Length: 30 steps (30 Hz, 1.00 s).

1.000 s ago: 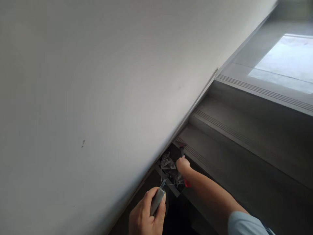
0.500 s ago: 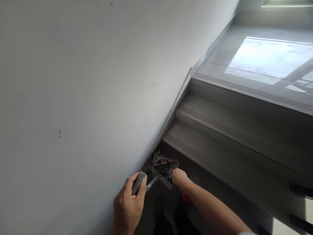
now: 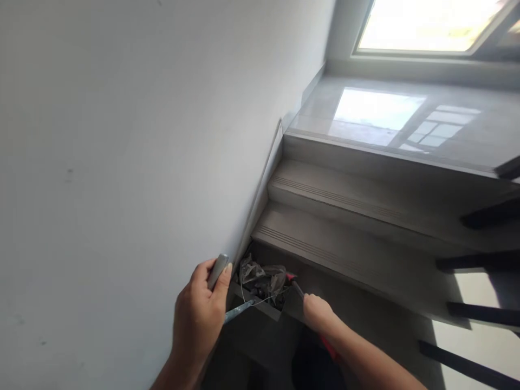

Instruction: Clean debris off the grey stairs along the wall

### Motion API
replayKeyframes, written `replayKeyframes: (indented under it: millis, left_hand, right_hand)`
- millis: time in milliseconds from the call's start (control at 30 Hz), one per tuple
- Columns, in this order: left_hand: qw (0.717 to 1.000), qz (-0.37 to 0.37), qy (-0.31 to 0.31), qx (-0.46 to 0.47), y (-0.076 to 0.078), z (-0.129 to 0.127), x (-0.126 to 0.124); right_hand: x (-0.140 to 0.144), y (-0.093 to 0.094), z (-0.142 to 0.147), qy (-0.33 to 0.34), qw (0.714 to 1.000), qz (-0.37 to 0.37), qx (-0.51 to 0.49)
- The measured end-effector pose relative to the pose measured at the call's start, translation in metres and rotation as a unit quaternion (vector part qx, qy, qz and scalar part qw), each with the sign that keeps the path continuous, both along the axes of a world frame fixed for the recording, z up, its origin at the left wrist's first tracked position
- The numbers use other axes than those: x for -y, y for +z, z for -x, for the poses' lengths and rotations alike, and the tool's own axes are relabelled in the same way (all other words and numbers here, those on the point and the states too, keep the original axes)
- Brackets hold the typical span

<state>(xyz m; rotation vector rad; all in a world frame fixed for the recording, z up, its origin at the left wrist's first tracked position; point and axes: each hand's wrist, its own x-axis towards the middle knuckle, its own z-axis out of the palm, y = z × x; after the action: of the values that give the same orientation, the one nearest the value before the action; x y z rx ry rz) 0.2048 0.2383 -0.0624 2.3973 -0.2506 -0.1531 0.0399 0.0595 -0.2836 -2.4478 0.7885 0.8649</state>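
My left hand (image 3: 201,309) is closed around a grey cylindrical grip; a blue-grey rod (image 3: 239,311) shows below the hand and reaches the rim of a dustpan-like container (image 3: 270,311). Crumpled grey, plastic-looking litter (image 3: 260,276) fills the container, and a thin wire loops over its front. My right hand (image 3: 319,312) grips a dark-shafted tool (image 3: 298,290) with a red part at its far end, by the litter. More red shows below my right wrist. Whether that tool touches the litter, I cannot tell.
A white wall (image 3: 122,189) runs along the left. Grey stair steps (image 3: 325,216) rise to a shiny landing (image 3: 317,108) under a bright window (image 3: 418,24). Dark railing bars (image 3: 479,262) stick in from the right.
The view has tilted up, bringing the window into sight. My right hand has moved back from the litter, and the tool's shaft and red end now show. My left hand keeps its grip.
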Motion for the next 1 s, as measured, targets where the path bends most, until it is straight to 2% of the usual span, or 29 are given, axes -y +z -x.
replayKeyframes:
  millis: [67, 133, 267, 400, 533, 633, 700, 867, 1000]
  left_hand:
    - [0.999, 0.023, -0.031, 0.003, -0.002, 0.004, -0.006]
    - [0.997, 0.043, -0.057, -0.001, -0.002, 0.009, -0.014]
    - [0.991, 0.095, -0.091, -0.035, 0.001, 0.020, -0.036]
    - [0.984, 0.131, -0.106, -0.055, 0.002, 0.029, -0.060]
    - [0.978, 0.141, -0.113, -0.108, -0.005, 0.032, -0.084]
    - [0.973, 0.130, -0.132, -0.138, -0.008, 0.037, -0.105]
    - [0.971, 0.121, -0.143, -0.147, -0.008, 0.043, -0.119]
    - [0.962, 0.112, -0.153, -0.197, -0.013, 0.058, -0.146]
    - [0.950, 0.155, -0.151, -0.226, -0.018, 0.065, -0.155]
  right_hand:
    - [-0.017, 0.017, 0.031, -0.051, 0.998, 0.047, 0.000]
    - [-0.028, 0.033, 0.066, -0.139, 0.987, 0.076, 0.016]
    - [-0.057, 0.055, 0.151, -0.281, 0.957, 0.036, 0.059]
    - [-0.113, 0.068, 0.230, -0.368, 0.925, 0.075, 0.065]
    - [-0.163, 0.079, 0.277, -0.424, 0.900, 0.101, 0.025]
    - [-0.184, 0.082, 0.292, -0.439, 0.891, 0.115, 0.028]
    - [-0.191, 0.081, 0.293, -0.434, 0.894, 0.100, 0.046]
    - [-0.200, 0.078, 0.272, -0.409, 0.906, 0.065, 0.092]
    - [-0.200, 0.073, 0.257, -0.395, 0.911, 0.054, 0.106]
